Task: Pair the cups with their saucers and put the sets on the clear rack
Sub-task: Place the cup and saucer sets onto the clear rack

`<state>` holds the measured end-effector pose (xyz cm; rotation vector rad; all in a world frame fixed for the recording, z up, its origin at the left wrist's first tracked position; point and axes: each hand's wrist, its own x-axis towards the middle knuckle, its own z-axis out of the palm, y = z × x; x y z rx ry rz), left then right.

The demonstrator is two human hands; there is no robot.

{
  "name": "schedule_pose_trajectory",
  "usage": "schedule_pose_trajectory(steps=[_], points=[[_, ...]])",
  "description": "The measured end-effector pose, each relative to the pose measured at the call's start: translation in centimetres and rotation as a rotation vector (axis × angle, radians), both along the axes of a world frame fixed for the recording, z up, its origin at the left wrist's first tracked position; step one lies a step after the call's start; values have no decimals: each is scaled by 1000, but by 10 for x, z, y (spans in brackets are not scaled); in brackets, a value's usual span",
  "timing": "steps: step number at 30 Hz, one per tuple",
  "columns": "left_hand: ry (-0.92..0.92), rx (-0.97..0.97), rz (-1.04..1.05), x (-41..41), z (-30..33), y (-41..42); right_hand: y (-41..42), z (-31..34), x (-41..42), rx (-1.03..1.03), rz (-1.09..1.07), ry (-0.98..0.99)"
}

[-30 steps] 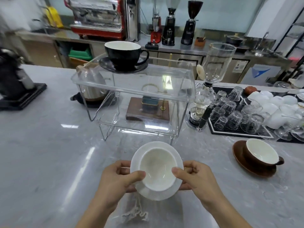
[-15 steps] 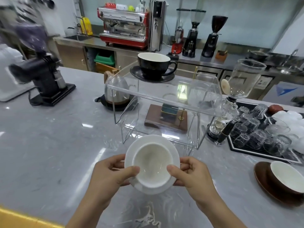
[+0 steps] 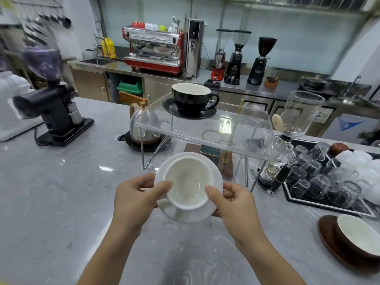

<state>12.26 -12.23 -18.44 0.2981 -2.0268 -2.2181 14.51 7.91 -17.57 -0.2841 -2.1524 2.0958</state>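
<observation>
A white cup (image 3: 186,185) sits on a white saucer (image 3: 214,171), held in the air in front of the clear rack (image 3: 242,128). My left hand (image 3: 135,199) grips the set's left side, thumb on the cup rim. My right hand (image 3: 236,202) grips the right side the same way. A black cup (image 3: 190,98) on a black saucer (image 3: 207,114) stands on the rack's top at its far left corner. A brown cup (image 3: 357,236) on a brown saucer (image 3: 327,237) rests on the counter at the right.
A black mat with several upturned glasses (image 3: 320,177) and a glass siphon brewer (image 3: 287,128) stand right of the rack. A kettle (image 3: 144,128) sits behind its left leg, a wooden scale (image 3: 207,156) under it. A black grinder (image 3: 55,112) is far left.
Both hands have lifted the white cup and saucer higher and closer to the rack's front edge. My view has tilted upward, showing more of the back counter.
</observation>
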Motion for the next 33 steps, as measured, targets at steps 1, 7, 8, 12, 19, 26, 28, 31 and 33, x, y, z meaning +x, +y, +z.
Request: schedule_pose_trajectory(steps=[1, 7, 8, 12, 19, 26, 28, 31, 33], points=[[0, 11, 29, -5, 1, 3, -3, 1, -4, 16, -21, 14], [-17, 17, 159, -28, 6, 24, -13, 1, -28, 20, -123, 43], [-24, 16, 172, -32, 6, 28, -14, 0, -33, 16, -145, 46], [-36, -14, 236, -49, 3, 45, -15, -7, -51, -14, -231, 59], [-21, -36, 234, -94, 3, 56, -9, -7, -96, -84, -321, 15], [-139, -15, 136, -128, 0, 56, 0, -11, -128, -148, -367, -46], [-156, -32, 130, -133, 1, 56, 1, -10, -133, -161, -390, -77], [-152, -51, 108, -136, 6, 56, 1, -9, -137, -198, -394, -112], [-140, -51, 102, -137, 10, 57, 1, -11, -142, -181, -406, -145]])
